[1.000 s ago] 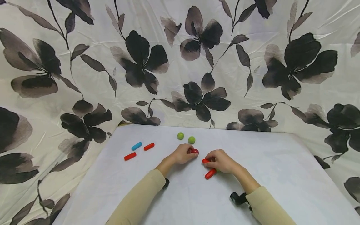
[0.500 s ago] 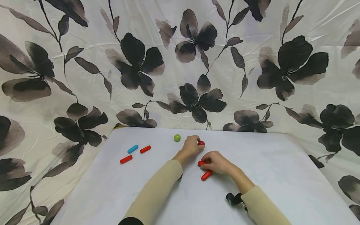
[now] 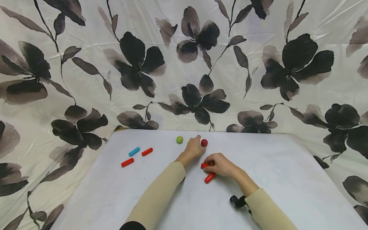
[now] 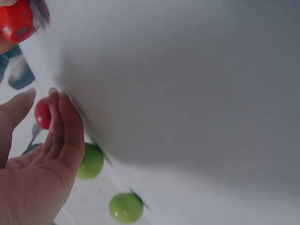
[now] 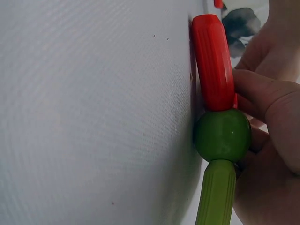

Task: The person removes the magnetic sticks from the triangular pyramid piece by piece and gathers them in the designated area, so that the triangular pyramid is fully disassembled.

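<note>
My left hand (image 3: 194, 147) is at the back middle of the table, fingers straight and thumb apart, with a red ball (image 3: 204, 142) just beyond its fingertips. Two green balls lie near it in the left wrist view: one (image 4: 91, 161) partly behind its fingers, another (image 4: 126, 207) farther off. My right hand (image 3: 219, 164) pinches a red ridged stick (image 3: 205, 165), whose end shows a hole in the left wrist view. Below that hand a second red stick (image 5: 213, 63) touches a dark green ball (image 5: 223, 135), which meets a light green stick (image 5: 216, 194); the head view hides both green pieces.
On the left of the white table (image 3: 97, 198) lie a blue stick (image 3: 134, 151) and two red sticks, one (image 3: 147, 151) farther back and one (image 3: 127, 162) nearer. A flowered cloth (image 3: 253, 73) hangs behind the table's back edge.
My left hand has moved back and right with the red ball, then let go of it at the back. My right hand stays on its red stick. The head view has shifted slightly.
</note>
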